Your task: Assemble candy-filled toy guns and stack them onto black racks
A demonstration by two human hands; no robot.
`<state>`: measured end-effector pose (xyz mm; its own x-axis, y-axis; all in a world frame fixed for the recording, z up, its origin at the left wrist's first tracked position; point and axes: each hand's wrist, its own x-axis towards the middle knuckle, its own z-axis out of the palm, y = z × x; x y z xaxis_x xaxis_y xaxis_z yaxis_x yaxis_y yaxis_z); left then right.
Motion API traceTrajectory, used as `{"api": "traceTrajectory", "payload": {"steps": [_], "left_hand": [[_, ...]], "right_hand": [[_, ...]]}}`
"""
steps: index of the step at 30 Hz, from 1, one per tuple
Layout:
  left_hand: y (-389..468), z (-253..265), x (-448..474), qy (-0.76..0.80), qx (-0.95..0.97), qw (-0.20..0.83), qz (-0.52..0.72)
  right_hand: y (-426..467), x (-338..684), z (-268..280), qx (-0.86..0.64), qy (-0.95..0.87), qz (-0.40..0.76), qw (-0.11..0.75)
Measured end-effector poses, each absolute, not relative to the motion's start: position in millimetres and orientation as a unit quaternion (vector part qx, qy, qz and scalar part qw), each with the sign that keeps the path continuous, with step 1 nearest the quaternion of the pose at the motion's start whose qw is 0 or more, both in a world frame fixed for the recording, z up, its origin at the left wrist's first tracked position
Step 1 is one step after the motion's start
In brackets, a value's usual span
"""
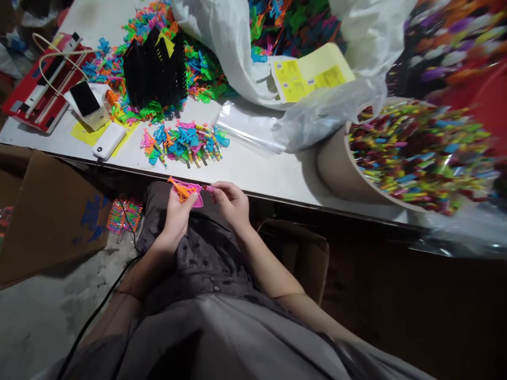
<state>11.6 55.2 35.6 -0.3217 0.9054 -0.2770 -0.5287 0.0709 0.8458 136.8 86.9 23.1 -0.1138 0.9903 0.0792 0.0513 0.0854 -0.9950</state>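
In front of the table edge, my left hand (178,214) is closed on a small plastic toy (184,189) with orange and pink parts. Close beside it, my right hand (233,205) pinches a thin pink and dark red tube (208,188), whose left end meets the toy. I cannot tell whether the two are joined. Just beyond my hands, a pile of similar blue, pink and orange toys with small tubes (186,142) lies on the white table (273,177).
A tub (336,158) of colourful tubes stands at right. Clear plastic bags (249,129) lie mid-table. A black basket (156,71) stands among loose toys. Further left are a phone (84,98), a white power bank (109,141) and a red machine (43,84). Cardboard boxes (59,211) flank my legs.
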Motion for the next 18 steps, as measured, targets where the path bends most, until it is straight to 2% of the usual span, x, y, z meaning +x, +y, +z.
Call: {"api": "traceTrajectory", "payload": {"steps": [6, 12, 18], "left_hand": [[55.1, 30.8, 12.2, 0.486, 0.208, 0.545, 0.651], [55.2, 26.6, 12.8, 0.496, 0.213, 0.543, 0.644], [54.8, 26.4, 13.9, 0.492, 0.215, 0.548, 0.641]], "right_hand": [[88.5, 138.7, 18.9, -0.432, -0.638, 0.419, 0.481], [88.9, 140.9, 19.6, -0.425, -0.660, 0.420, 0.456], [89.0, 142.1, 15.5, -0.429, -0.674, 0.374, 0.471]]}}
